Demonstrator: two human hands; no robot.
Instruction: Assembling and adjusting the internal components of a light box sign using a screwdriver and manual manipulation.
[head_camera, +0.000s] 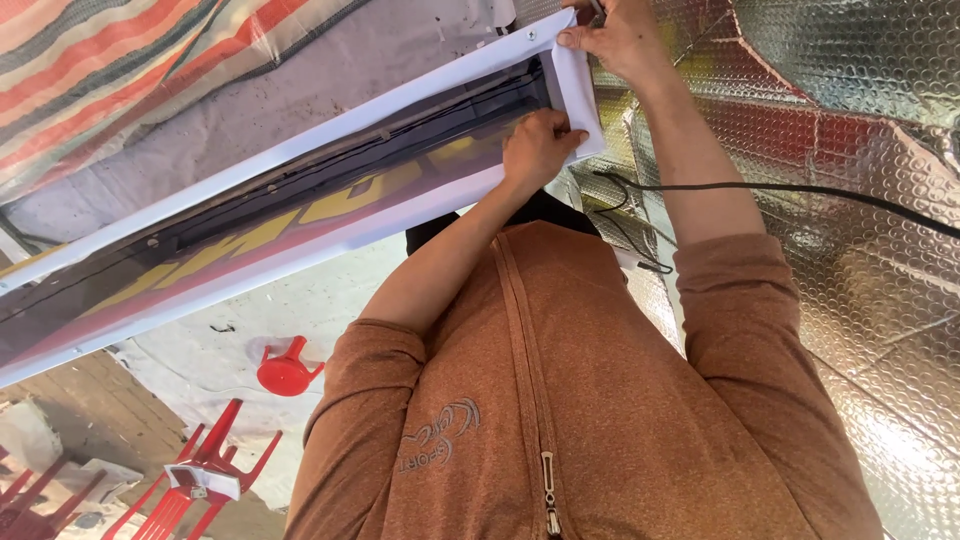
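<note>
White banner edge (578, 95) sits pinched in the left hand (537, 148), at the frame's (300, 190) end. The right hand (620, 38), above it, seems closed on the corner. A loose grip could let the banner wrinkle; the black cable (800, 190) beside might snag.

Both arms reach fwd from the torso, sleeves pushed up to approx the elbows, forearms bare. Left hand (538, 148) sits nearer the body, fingers curled under, knuckles up, wrist bent slightly. Right hand (615, 38) is stretched further out at the top edge of view, arm nearly straight, fingers flat & pressed down, thumb tip showing w/ nail visible.
</note>
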